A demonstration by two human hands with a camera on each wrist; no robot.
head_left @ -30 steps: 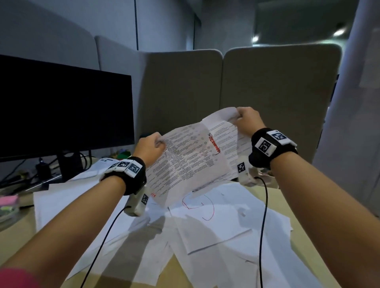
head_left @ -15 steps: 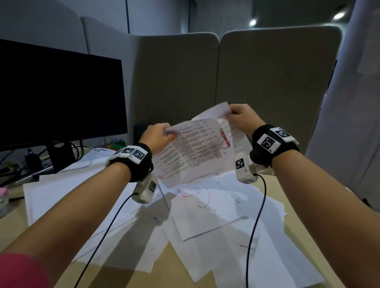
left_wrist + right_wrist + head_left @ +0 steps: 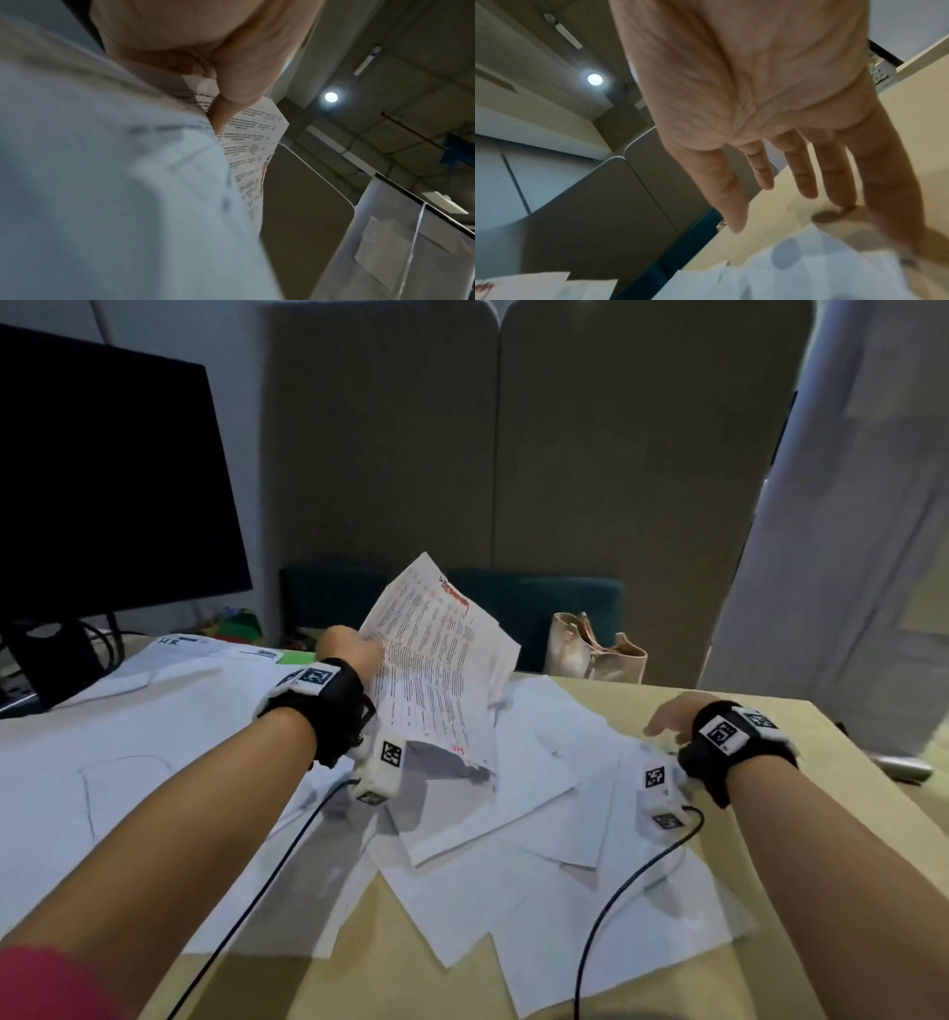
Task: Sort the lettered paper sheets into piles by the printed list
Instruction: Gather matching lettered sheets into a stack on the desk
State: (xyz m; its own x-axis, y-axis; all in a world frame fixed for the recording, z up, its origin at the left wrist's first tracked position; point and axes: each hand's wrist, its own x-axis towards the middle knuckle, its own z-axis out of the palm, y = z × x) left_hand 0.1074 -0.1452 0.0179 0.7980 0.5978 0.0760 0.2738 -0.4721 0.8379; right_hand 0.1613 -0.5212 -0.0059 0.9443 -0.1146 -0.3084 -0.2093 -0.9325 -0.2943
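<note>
Head view: the right hand has let go, fingers spread above loose white sheets at four o'clock. Only the left hand pinches the white printed list, held up at twelve o'clock, so sorting can start.

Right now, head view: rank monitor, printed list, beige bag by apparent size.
1. monitor, largest by far.
2. printed list, gripped by the left hand; nearer the camera, so its true size against the bag is unsure.
3. beige bag, smallest.
</note>
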